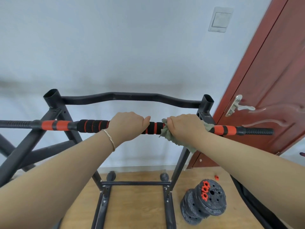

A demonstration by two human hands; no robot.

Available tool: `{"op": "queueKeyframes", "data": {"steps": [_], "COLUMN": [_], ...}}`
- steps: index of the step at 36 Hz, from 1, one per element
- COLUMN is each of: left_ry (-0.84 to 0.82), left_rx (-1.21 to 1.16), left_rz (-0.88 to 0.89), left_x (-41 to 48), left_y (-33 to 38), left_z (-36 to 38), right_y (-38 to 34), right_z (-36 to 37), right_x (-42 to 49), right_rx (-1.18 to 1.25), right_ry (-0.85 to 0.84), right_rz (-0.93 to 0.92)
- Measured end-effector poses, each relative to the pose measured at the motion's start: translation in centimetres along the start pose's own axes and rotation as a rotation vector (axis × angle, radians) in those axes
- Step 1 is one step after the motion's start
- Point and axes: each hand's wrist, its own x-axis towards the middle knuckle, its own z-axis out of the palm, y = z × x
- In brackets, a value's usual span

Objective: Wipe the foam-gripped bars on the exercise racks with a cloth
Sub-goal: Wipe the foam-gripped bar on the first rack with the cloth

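A long bar with black-and-orange foam grips lies across the black metal rack at chest height. My left hand grips the foam near the bar's middle, fingers curled over the top. Just to its right, my right hand holds a grey-green cloth wrapped around the bar, with the cloth's loose end hanging below my wrist. The bar's orange sleeves and threaded ends stick out on both sides.
A stack of dark weight plates with orange collars lies on the wooden floor at lower right. A red-brown door with a silver handle stands at right. The rack's curved rear crossbar runs close to the white wall.
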Motion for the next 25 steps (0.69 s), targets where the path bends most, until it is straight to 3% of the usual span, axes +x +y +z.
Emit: {"op": "queueKeyframes", "data": {"steps": [5, 9, 12, 15, 16, 18, 20, 23, 25], "left_ry": [0.347, 0.097, -0.095, -0.327, -0.357, -0.296, -0.109, 0.052, 0.116], "left_rx": [-0.008, 0.068, -0.203, -0.682, -0.684, -0.374, -0.033, 0.09, 0.093], "left_rz": [-0.064, -0.067, -0.132, -0.279, -0.266, -0.142, -0.014, -0.028, -0.035], "left_x": [-1.2, -1.1, 0.3, 1.2, 1.4, 1.4, 0.8, 0.1, -0.1], "left_y": [1.4, 1.1, 0.0, -0.1, 0.1, 0.4, 0.6, 1.2, 1.4], "left_z": [1.3, 0.2, -1.3, -2.7, -2.8, -2.4, -1.3, -0.4, 0.1], "right_y": [2.3, 1.9, 1.0, 0.0, 0.0, 0.1, 0.4, 0.8, 1.8], "right_z": [-0.7, -0.4, 0.4, 1.5, 1.8, 2.1, 2.1, 1.2, 0.1], "right_x": [3.0, 2.5, 1.0, -0.5, -0.6, -0.5, 0.0, 1.1, 2.4], "right_rx": [0.281, 0.146, 0.08, 0.055, 0.059, 0.057, 0.038, 0.022, 0.207], "right_ry": [-0.267, -0.176, 0.005, 0.277, 0.336, 0.359, 0.269, 0.061, -0.093], "right_rz": [-0.103, -0.123, -0.054, -0.023, -0.013, -0.021, -0.009, -0.005, -0.011]}}
